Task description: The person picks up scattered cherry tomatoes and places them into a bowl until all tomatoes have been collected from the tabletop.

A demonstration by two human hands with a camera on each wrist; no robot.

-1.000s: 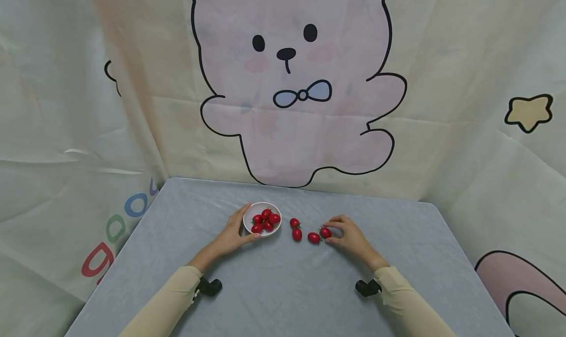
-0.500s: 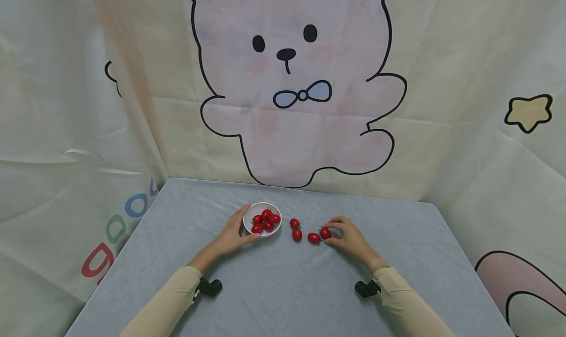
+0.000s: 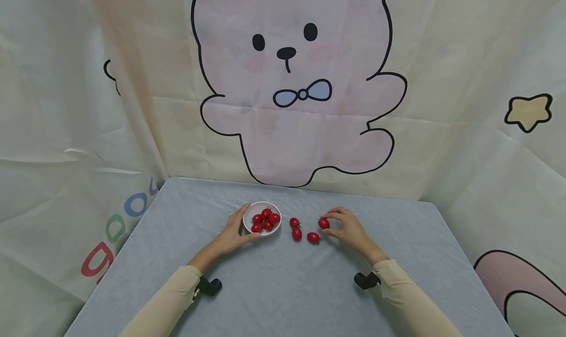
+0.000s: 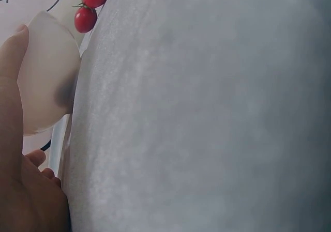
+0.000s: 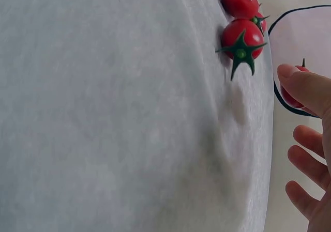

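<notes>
My left hand (image 3: 232, 235) holds a small white bowl (image 3: 253, 210) by its left side, thumb at the near rim and fingers around the far side. Several cherry tomatoes (image 3: 268, 225) lie inside it. To the right, my right hand (image 3: 351, 230) pinches one cherry tomato (image 3: 323, 223) between thumb and fingertips. In the right wrist view this pinched tomato (image 5: 291, 98) is raised off the cloth and partly hidden by the thumb. Between bowl and right hand, one loose tomato (image 3: 313, 238) and a close pair, a far tomato (image 3: 294, 222) and a near tomato (image 3: 297, 234), rest on the table.
A grey-blue cloth covers the table (image 3: 283, 293). Behind its far edge hangs a pale curtain (image 3: 460, 145) with a printed pink bear (image 3: 292, 140). Each wrist carries a black camera mount, the left mount (image 3: 210, 287) and right mount (image 3: 367, 280) both close over the cloth.
My right hand has lifted its tomato away from the loose one beside it, moving slightly up and toward the far edge. The left hand and bowl stay put.
</notes>
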